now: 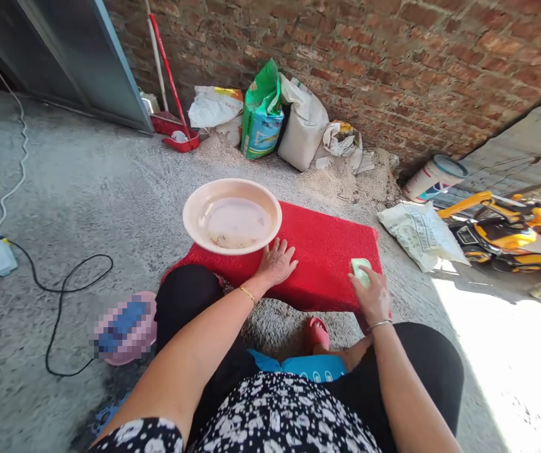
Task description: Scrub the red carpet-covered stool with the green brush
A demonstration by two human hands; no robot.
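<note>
My left hand (pixel 277 261) lies with its fingers spread on a red cloth (pixel 324 242) that covers a low bench, close against the rim of a basin. That pale basin (pixel 192 217) holds water with some bits of dirt at the bottom, and it stands at the bench's left end. Toward the right end, my right hand (pixel 372 296) is closed on a pale green bar of soap (pixel 361 272), just over the cloth. Whether the bar presses on the cloth I cannot tell.
A pink tub (pixel 145 340) with blurred contents sits on the floor at left, near a black cable (pixel 63 292). Along the brick wall stand a red dustpan (pixel 183 143), a green sack (pixel 262 116), white sacks (pixel 303 129) and a bucket (pixel 433 179). A yellow toy vehicle (pixel 518 236) is at right.
</note>
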